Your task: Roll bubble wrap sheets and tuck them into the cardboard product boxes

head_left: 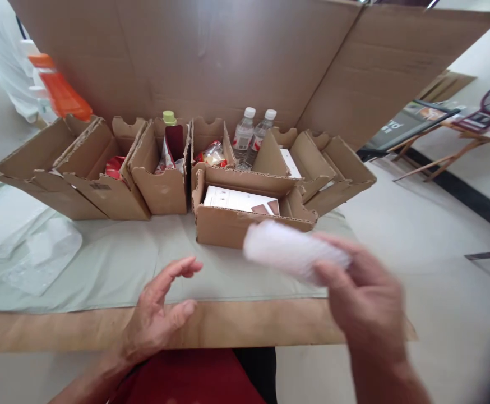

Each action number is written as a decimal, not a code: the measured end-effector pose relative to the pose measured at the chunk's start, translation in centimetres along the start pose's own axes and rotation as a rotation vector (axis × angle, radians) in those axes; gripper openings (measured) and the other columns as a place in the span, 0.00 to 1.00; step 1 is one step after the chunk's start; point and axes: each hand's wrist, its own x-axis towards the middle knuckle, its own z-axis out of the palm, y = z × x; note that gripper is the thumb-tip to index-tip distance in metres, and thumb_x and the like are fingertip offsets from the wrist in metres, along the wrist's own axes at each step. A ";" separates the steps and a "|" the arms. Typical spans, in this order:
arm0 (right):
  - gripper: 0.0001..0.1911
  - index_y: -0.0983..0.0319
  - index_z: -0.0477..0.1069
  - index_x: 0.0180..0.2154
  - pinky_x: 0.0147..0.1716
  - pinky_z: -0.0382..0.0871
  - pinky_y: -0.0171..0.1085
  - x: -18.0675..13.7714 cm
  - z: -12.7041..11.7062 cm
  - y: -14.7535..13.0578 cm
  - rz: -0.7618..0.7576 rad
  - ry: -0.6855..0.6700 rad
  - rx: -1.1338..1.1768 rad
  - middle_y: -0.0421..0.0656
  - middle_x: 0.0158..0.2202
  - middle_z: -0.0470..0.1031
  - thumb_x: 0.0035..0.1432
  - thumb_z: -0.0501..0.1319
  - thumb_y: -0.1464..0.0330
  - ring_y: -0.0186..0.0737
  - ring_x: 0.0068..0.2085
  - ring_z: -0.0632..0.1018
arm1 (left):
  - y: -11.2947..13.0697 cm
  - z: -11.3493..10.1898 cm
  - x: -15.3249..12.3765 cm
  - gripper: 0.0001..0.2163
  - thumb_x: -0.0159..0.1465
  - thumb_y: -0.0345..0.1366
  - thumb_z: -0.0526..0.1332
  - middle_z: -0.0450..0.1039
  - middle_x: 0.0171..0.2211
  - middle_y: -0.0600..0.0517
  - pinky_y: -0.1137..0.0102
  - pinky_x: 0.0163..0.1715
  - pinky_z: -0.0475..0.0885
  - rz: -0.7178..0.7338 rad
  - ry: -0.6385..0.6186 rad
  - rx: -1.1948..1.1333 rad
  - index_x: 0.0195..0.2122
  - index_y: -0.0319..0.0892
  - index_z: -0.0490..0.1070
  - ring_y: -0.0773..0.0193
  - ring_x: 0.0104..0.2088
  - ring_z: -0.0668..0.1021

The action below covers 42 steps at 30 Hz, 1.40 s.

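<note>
A white, blurred roll-like bundle point(293, 251) is sitting in the grip of the right hand point(365, 306), which is closing its fingers and thumb around the bundle's right end while the rest is sticking out to the left, above the near edge of the table; what the bundle is made of is too blurred to tell. The left hand point(161, 308) is hovering to the left of it, well apart, holding nothing, its fingers loosely spread and curved, palm turned toward the bundle. Under both hands a pale green sheet point(114, 264) is lying over the cardboard table top point(228, 325). Just beyond the right hand a low cardboard box point(228, 227) is standing with a white carton point(239, 200) lying flat inside it. Farther beyond the hands a row of open cardboard compartments point(161, 188) is running across: one is holding a dark red bottle with a green cap point(172, 137), the one beside it some red-and-white packets point(211, 154), and two clear water bottles point(251, 137) are standing behind the low box. A tall cardboard panel point(211, 50) is rising behind the row. Far to the left of the left hand crumpled clear plastic point(38, 252) is lying on the sheet, and beyond it an orange-topped spray bottle point(58, 87) is showing, blurred, near a person in white point(5, 62)
</note>
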 end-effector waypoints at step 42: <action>0.38 0.52 0.61 0.67 0.64 0.61 0.60 4.9 -3.0 6.0 -0.166 -0.086 -0.421 0.49 0.73 0.53 0.62 0.60 0.44 0.57 0.71 0.60 | -3.9 2.6 12.3 0.37 0.61 0.48 0.68 0.65 0.65 0.38 0.53 0.60 0.71 -0.075 0.075 0.008 0.68 0.43 0.56 0.46 0.64 0.71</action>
